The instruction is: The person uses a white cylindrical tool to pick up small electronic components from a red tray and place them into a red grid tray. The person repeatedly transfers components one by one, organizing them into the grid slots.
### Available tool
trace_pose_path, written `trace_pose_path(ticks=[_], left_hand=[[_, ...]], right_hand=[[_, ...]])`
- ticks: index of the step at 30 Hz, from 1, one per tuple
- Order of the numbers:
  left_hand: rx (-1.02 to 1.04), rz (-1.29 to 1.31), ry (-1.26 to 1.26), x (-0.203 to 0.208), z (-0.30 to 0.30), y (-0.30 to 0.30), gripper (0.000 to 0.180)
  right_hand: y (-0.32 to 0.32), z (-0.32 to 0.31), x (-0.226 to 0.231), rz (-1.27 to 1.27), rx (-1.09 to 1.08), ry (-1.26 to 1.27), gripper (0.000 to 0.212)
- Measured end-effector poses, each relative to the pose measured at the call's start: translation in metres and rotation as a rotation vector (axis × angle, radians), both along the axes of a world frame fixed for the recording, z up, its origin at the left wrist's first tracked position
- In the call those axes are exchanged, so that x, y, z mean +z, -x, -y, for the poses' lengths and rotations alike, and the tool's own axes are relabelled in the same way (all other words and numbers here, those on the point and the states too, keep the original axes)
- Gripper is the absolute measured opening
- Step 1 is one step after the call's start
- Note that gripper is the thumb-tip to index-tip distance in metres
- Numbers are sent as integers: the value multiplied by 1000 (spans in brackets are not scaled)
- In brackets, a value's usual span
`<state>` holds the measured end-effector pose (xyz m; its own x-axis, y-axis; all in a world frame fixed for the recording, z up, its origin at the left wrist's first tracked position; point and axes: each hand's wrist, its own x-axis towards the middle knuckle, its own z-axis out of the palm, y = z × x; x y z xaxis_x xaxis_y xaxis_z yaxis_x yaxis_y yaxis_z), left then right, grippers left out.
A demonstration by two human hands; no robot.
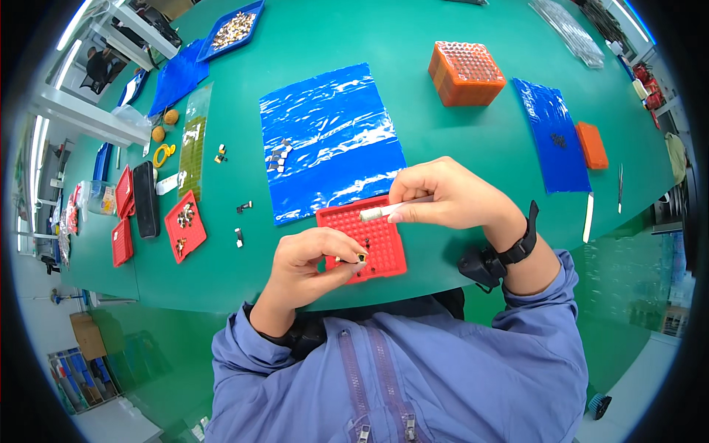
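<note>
My left hand [314,266] is pinched round a small gold-coloured metal part [361,258] with a dark opening, held over the near side of a red perforated tray [395,251]. My right hand [447,196] grips a slim stick-like tool [378,213] with a pale, thick end. That end points left, above the tray and apart from the metal part. A few small dark pieces [371,268] lie in the tray. Just beyond it is a glossy blue sheet [332,118] bearing a cluster of small grey and white pieces [279,156].
To the left are a red tray of metal parts [185,225], a black case [147,199] and yellow scissors [163,154]. An orange box stack [461,81] stands far right of centre. Tweezers [620,188] and a white strip [588,218] lie at the right.
</note>
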<state>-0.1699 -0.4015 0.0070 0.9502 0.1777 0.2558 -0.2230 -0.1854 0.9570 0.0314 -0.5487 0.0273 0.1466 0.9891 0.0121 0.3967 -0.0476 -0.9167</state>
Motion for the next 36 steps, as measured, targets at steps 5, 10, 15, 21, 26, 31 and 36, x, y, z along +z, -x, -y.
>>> trace_pose_path(ticks=[5, 10, 15, 21, 26, 31, 36], left_hand=[[19, -33, 35, 1, 1, 2, 15], [91, -54, -171, 14, -10, 9, 13], [247, -125, -686, 29, -38, 14, 9], [297, -211, -857, 29, -86, -19, 5], [285, -221, -979, 3, -104, -49, 9], [368, -230, -1052, -4, -106, -52, 19], [385, -175, -1021, 17, -122, -24, 21]], right_hand=[[0, -1, 3, 8, 5, 7, 23], [0, -1, 4, 14, -2, 52, 24], [2, 0, 2, 35, 5, 35, 22], [1, -1, 3, 32, 5, 57, 21], [0, -1, 2, 50, 1, 39, 24], [1, -2, 2, 77, 17, 19, 23], [3, -1, 5, 81, 1, 47, 21]])
